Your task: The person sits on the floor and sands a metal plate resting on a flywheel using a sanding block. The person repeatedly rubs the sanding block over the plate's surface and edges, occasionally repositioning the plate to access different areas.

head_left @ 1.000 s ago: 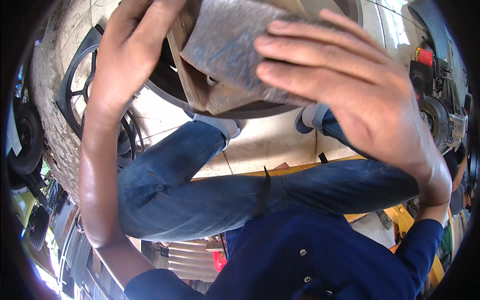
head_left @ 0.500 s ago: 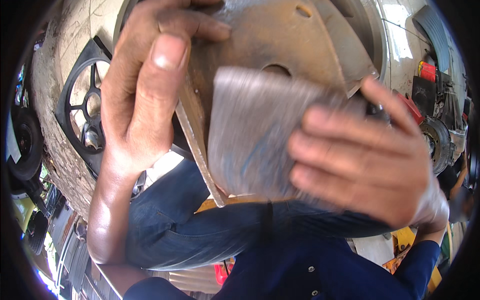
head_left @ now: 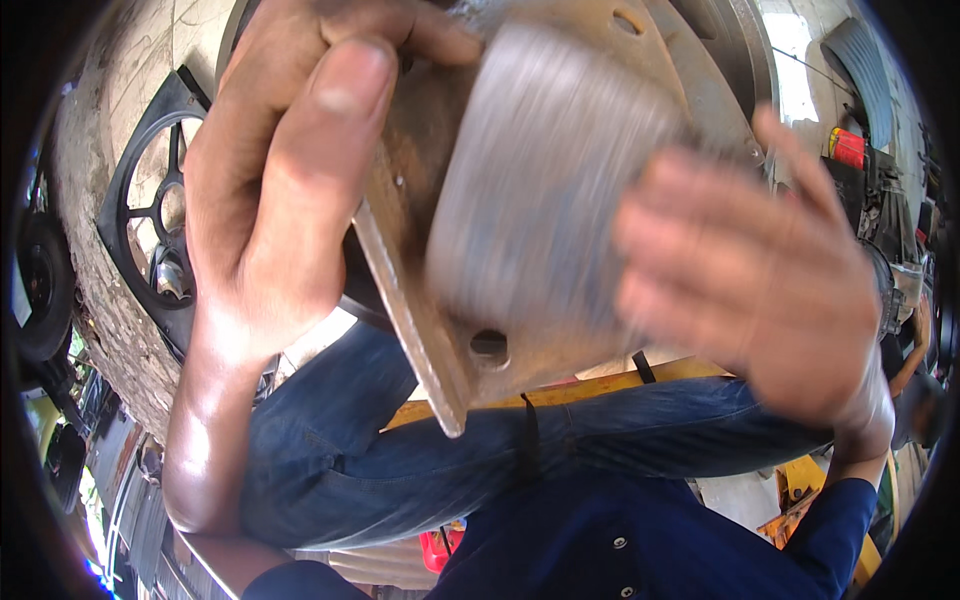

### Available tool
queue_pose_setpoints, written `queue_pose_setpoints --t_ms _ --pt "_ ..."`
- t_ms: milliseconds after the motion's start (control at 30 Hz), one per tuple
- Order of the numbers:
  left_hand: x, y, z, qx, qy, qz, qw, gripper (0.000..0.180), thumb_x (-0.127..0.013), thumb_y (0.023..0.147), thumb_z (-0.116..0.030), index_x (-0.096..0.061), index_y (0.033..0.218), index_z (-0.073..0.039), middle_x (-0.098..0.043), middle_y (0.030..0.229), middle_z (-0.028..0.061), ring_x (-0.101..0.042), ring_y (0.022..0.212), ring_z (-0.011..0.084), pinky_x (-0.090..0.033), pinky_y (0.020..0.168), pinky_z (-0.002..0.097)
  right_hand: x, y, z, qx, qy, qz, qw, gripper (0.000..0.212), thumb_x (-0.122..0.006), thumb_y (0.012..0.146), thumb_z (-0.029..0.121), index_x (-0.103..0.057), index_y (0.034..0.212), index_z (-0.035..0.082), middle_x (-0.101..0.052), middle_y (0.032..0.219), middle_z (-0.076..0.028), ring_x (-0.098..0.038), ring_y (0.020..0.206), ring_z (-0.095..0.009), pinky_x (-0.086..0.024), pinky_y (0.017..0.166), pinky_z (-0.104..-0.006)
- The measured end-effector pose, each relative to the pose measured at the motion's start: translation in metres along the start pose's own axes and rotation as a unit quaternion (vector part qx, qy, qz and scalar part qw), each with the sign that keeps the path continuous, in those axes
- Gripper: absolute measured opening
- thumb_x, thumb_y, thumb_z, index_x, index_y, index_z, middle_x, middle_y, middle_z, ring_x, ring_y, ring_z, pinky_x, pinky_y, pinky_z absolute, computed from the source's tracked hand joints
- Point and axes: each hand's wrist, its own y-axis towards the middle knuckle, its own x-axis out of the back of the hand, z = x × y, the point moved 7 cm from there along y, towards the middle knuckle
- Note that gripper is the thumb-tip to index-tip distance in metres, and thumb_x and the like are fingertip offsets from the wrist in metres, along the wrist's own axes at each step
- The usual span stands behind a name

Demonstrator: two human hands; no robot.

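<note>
A rusty brown metal bracket (head_left: 553, 357) with holes and a raised flange along its left side is in front of me, above my lap. My left hand (head_left: 290, 170) grips its upper left edge, thumb towards me and fingers curled over the top. A worn grey-brown sheet of sandpaper (head_left: 545, 180), smeared by motion, lies against the bracket's face. Flat on its right part press the fingers of my right hand (head_left: 745, 270), also blurred, with the thumb sticking up apart. The sheet hides the bracket's middle; a round hole shows below it.
Behind the bracket is a large round metal rim (head_left: 755, 60). A black frame with a spoked ring (head_left: 125, 215) lies at left beside a rough log (head_left: 100, 290). Machine parts and a red can (head_left: 848, 147) are at right. A yellow bar (head_left: 600, 385) runs across above my thighs.
My right hand has slid the sandpaper upward, away from me, over the bracket. A lower hole is uncovered and the middle one covered. My left hand keeps its grip, shifted slightly.
</note>
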Motion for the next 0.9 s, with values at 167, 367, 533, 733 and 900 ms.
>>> queue_pose_setpoints --t_ms 167,367,533,733,900 --pt "-0.003 -0.003 -0.006 -0.016 -0.036 -0.085 0.996 0.045 -0.039 0.105 -0.033 -0.063 0.104 0.005 -0.055 0.125 0.0265 -0.053 0.121 0.0303 -0.040 0.105 0.0451 0.000 0.001 0.012 0.041 0.015 0.018 0.999 0.021 -0.062 0.093 0.015 -0.074 0.110 0.016 -0.071 0.124 -0.005 -0.062 0.125 -0.025 -0.034 0.117 -0.0514" --pt "-0.006 -0.002 -0.011 0.024 -0.027 -0.059 0.998 0.046 -0.041 0.105 -0.036 -0.062 0.112 0.004 -0.054 0.128 0.0237 -0.051 0.124 0.0290 -0.039 0.106 0.0437 -0.009 -0.001 0.007 0.027 -0.026 0.016 0.999 0.030 -0.051 0.099 0.013 -0.072 0.120 0.017 -0.067 0.132 -0.005 -0.057 0.131 -0.026 -0.034 0.118 -0.0487" --pt "-0.008 -0.002 -0.013 0.074 -0.098 -0.030 0.992 0.042 -0.033 0.106 -0.022 -0.055 0.132 0.004 -0.056 0.136 0.0177 -0.047 0.135 0.0259 -0.034 0.115 0.0399 0.003 0.002 -0.009 0.023 0.023 -0.101 0.994 0.038 -0.057 0.090 -0.001 -0.071 0.123 0.012 -0.066 0.133 -0.005 -0.057 0.131 -0.025 -0.037 0.115 -0.0469" --pt "-0.008 -0.006 -0.001 0.080 -0.149 -0.050 0.984 0.042 -0.034 0.107 -0.017 -0.045 0.141 0.005 -0.051 0.140 0.0180 -0.048 0.134 0.0286 -0.035 0.117 0.0418 -0.001 0.004 -0.012 0.067 0.055 -0.162 0.983 0.035 -0.058 0.091 0.003 -0.070 0.123 0.013 -0.066 0.132 -0.001 -0.057 0.129 -0.020 -0.039 0.113 -0.0445" --pt "0.000 0.008 -0.004 0.028 -0.012 -0.023 0.999 0.041 -0.037 0.101 -0.010 -0.052 0.138 -0.001 -0.056 0.131 0.0171 -0.050 0.127 0.0292 -0.036 0.112 0.0393 0.002 0.007 -0.014 0.057 0.056 -0.198 0.977 0.032 -0.061 0.095 0.013 -0.068 0.126 0.013 -0.067 0.124 -0.005 -0.059 0.119 -0.026 -0.041 0.111 -0.0437"
